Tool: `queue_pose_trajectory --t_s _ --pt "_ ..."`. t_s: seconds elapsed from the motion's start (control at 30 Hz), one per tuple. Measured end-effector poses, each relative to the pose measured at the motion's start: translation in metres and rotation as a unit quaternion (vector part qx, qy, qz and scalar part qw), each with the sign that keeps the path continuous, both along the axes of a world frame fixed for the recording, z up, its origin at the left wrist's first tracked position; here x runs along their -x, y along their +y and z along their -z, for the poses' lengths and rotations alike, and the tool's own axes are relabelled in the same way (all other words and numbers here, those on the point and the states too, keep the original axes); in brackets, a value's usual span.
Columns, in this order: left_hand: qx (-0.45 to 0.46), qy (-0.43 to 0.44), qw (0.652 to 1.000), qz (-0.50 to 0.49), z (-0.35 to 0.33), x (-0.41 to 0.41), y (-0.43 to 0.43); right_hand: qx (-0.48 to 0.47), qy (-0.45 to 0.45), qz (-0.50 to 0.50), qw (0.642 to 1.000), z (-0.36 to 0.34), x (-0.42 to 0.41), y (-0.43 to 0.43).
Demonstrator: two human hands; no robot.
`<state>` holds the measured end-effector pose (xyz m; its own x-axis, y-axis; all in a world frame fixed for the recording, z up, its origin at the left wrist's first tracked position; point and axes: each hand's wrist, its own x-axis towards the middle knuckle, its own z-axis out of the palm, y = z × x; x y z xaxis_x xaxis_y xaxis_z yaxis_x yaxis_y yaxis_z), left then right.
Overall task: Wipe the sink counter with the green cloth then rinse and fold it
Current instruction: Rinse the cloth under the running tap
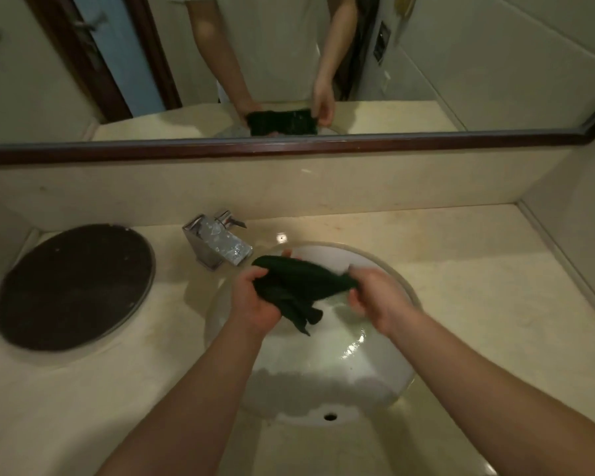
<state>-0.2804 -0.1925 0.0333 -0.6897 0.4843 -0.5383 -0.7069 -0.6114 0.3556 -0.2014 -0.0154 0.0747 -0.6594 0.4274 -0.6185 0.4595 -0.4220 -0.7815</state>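
Observation:
A dark green cloth (299, 286) hangs bunched between both hands above the white sink basin (340, 383). My left hand (255, 300) grips its left end, close to the chrome faucet (220, 243). My right hand (378, 300) pinches its right end over the basin's far right side. A loose corner of the cloth dangles down toward the basin. No water stream shows at the spout.
The beige stone counter (461, 304) surrounds the basin. A dark round lid or plate (73, 286) lies on the counter at the left. A mirror (289, 63) with a dark wooden frame runs along the back wall and reflects the hands and cloth.

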Motion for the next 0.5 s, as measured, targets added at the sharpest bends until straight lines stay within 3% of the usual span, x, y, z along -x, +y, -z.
queue_pose_trajectory --t_s 0.1,0.17,0.27,0.4,0.5 --pt "-0.028 -0.041 0.998 -0.041 0.005 0.002 -0.007 -0.038 -0.127 -0.194 0.972 0.027 -0.006 -0.022" --pt "0.016 -0.053 0.997 -0.052 0.012 0.006 -0.012 -0.151 -0.137 -0.243 0.948 0.029 0.009 -0.028" --pt "0.050 -0.093 0.991 -0.081 0.028 0.016 -0.026 -0.313 -0.089 -0.239 0.915 0.016 0.054 -0.037" --pt "0.072 -0.134 0.985 -0.079 0.040 0.031 -0.036 -0.351 0.023 -0.301 0.886 -0.006 0.131 -0.073" --pt "0.053 -0.133 0.988 -0.060 0.037 0.039 -0.033 -0.478 0.061 -0.366 0.796 -0.003 0.169 -0.092"
